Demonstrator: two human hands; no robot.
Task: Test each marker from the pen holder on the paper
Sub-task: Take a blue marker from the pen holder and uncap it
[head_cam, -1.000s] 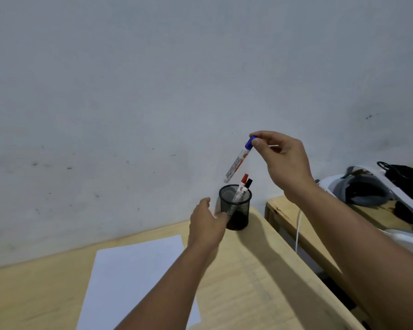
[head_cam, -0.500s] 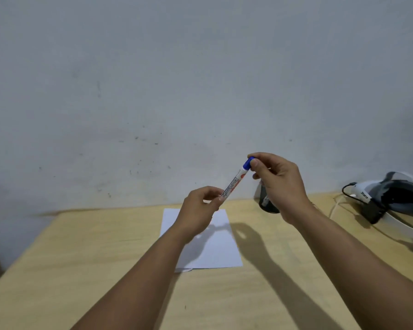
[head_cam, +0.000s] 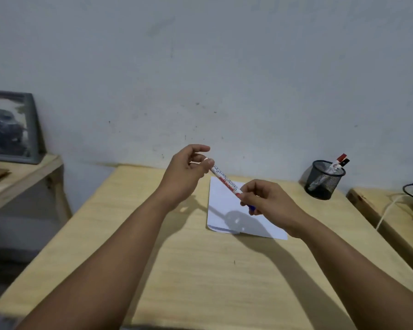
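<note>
A white board marker (head_cam: 225, 180) with a blue cap is held level above the white paper (head_cam: 224, 210). My left hand (head_cam: 188, 172) pinches its far end between thumb and fingers. My right hand (head_cam: 265, 201) grips the blue-capped end, and the cap is mostly hidden in my fingers. The black mesh pen holder (head_cam: 323, 180) stands at the table's back right with a red-capped marker (head_cam: 339, 159) and a black-capped marker (head_cam: 344, 161) sticking out.
The wooden table (head_cam: 200, 270) runs up to a grey wall. A second wooden surface (head_cam: 391, 210) on the right carries a white cable (head_cam: 386, 210) and a device. On the left, a framed picture (head_cam: 10, 125) leans on a wooden shelf.
The marker came away from the pen holder and down over the paper. My left hand left the holder and took the marker's other end. The view has swung left.
</note>
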